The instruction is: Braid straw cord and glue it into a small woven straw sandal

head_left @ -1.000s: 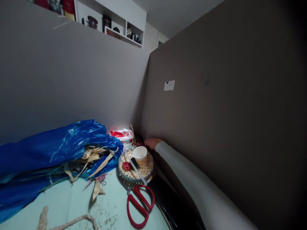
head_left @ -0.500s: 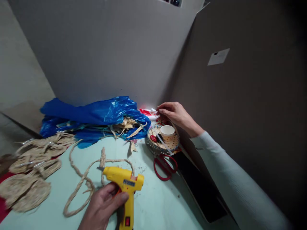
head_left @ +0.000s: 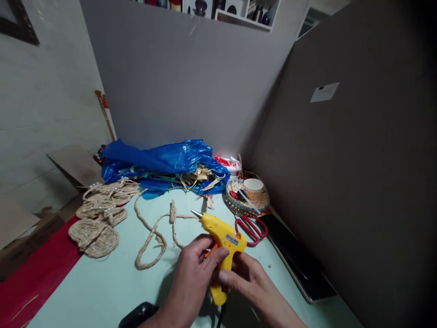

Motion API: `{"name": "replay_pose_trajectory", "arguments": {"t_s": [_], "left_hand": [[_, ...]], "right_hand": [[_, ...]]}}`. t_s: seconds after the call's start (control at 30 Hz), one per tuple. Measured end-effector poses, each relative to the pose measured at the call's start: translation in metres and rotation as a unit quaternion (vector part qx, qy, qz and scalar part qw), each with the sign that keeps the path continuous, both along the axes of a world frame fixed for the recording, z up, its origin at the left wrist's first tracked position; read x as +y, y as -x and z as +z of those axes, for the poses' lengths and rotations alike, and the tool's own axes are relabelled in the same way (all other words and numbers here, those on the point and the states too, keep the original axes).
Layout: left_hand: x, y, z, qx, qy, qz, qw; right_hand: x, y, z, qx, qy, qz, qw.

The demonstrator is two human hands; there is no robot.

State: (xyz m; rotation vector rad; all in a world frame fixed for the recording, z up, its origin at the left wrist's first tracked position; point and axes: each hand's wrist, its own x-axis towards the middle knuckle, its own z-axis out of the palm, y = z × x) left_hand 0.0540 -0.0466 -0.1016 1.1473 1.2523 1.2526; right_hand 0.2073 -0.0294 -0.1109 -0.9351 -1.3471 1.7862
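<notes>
A yellow glue gun (head_left: 221,248) is held low in the middle of the view, its metal tip pointing up and left. My left hand (head_left: 194,273) wraps the gun's body from the left, a finger by the orange trigger. My right hand (head_left: 247,280) grips the handle from the right. Just beyond the tip a braided straw rope (head_left: 155,232) lies in loops on the pale green table (head_left: 102,282).
Red scissors (head_left: 251,226) lie right of the gun, beside a woven tray (head_left: 239,207) holding a paper cup (head_left: 253,186). A blue plastic bag (head_left: 160,159) with straw strips sits at the back. Woven straw pieces (head_left: 97,221) lie left. A dark tablet (head_left: 297,259) lies along the right partition.
My right hand left the back corner near the tray and came down onto the glue gun's handle. The view swung down and left, and the gun came up off the table in both hands.
</notes>
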Motion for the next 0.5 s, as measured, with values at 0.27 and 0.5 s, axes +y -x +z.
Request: {"name": "replay_pose_trajectory", "arguments": {"t_s": [0.27, 0.5], "left_hand": [[-0.004, 0.058, 0.0, 0.224, -0.003, 0.047, 0.974], [0.037, 0.149, -0.003, 0.446, -0.05, 0.107, 0.887]], "right_hand": [[0.014, 0.003, 0.005, 0.094, 0.043, -0.157, 0.982], [0.056, 0.01, 0.026, 0.163, 0.056, -0.191, 0.966]]}}
